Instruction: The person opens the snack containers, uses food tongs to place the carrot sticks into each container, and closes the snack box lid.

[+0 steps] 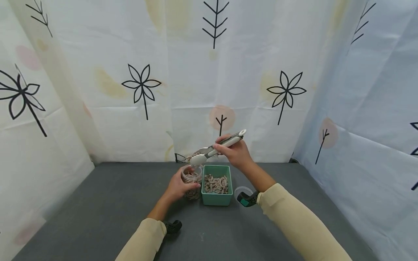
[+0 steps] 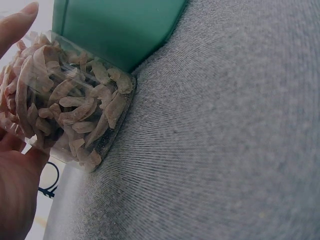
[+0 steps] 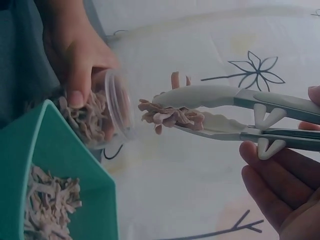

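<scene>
My left hand (image 1: 177,186) grips a clear plastic jar (image 2: 75,100) standing on the grey table. Pale brown dried strips (image 2: 65,115) fill much of it, and its mouth is uncovered. In my right hand (image 1: 238,154) is a pair of tongs (image 1: 228,141) with white tips and grey handles. Several dried strips (image 3: 172,117) are pinched between the tips, just above the jar's mouth. Right beside the jar stands a green rectangular container (image 1: 217,199), with more of the same strips (image 1: 215,184) inside.
A round clear lid (image 1: 243,192) lies on the table right of the green container, partly behind the right wrist strap. The grey table (image 1: 98,210) meets a patterned white cloth (image 1: 189,119) at its back edge, and cloth also hangs at both sides.
</scene>
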Motion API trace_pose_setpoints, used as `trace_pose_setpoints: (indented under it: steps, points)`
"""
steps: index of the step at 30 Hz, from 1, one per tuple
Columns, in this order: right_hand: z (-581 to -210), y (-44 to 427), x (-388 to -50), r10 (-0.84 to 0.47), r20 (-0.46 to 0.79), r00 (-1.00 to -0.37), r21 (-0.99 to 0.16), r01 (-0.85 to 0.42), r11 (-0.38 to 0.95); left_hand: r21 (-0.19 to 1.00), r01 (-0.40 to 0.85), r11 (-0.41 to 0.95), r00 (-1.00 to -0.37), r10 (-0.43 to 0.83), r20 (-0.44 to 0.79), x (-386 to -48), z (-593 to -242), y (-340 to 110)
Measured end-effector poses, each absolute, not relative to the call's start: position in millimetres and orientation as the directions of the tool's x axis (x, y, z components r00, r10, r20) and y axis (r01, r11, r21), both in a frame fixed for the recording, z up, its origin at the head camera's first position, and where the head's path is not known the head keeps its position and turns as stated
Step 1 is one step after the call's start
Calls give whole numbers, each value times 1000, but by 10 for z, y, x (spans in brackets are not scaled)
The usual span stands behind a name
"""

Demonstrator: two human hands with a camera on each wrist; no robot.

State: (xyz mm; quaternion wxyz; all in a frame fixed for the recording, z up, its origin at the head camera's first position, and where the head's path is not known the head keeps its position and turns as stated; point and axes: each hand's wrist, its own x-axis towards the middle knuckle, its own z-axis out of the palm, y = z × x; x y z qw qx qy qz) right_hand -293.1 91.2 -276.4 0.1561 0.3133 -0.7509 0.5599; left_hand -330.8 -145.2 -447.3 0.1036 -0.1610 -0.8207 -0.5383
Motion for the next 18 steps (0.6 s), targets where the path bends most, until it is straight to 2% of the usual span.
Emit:
trace_pose_setpoints:
  steps: [8, 15, 18]
  points:
    - [-2833, 786, -2940, -329, 505, -798, -782, -585, 217, 871, 313, 378, -950, 116, 291, -3336, -4488, -1451]
    - [-3078, 806, -3251, -320, 484, -814, -790, -564, 240, 867, 325, 377, -946, 122, 302, -3338, -4485, -1449]
    - [-3112, 791, -3259, -312, 470, -826, -796, -549, 254, 869, 324, 374, -946, 119, 301, -3327, -4483, -1453]
